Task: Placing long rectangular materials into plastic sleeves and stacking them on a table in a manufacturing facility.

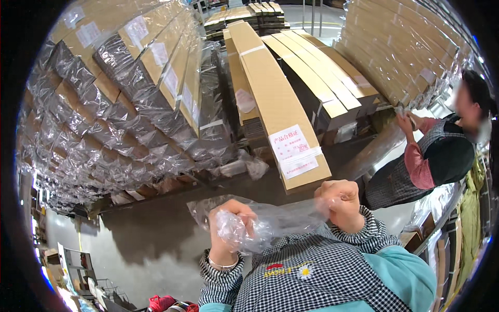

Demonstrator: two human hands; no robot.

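A clear plastic bag (283, 217) is stretched between my two hands in front of my checked apron. My left hand (231, 223) is closed around one bunched end, with film bulging over the fingers. At the other end my right hand (340, 203) grips the film in a fist. Just beyond my hands lies a long cardboard-topped bundle (280, 99), tied with white straps and bearing a white paper label (295, 151). Its near end is close to my right hand, apart from it.
Stacks of long bundles wrapped in clear film (119, 99) rise on the left, and another wrapped stack (400, 47) at the far right. Unwrapped bundles (317, 67) lie between them. On the right a co-worker (431, 151) holds a long strip of clear film. Grey floor (150, 249) shows at left.
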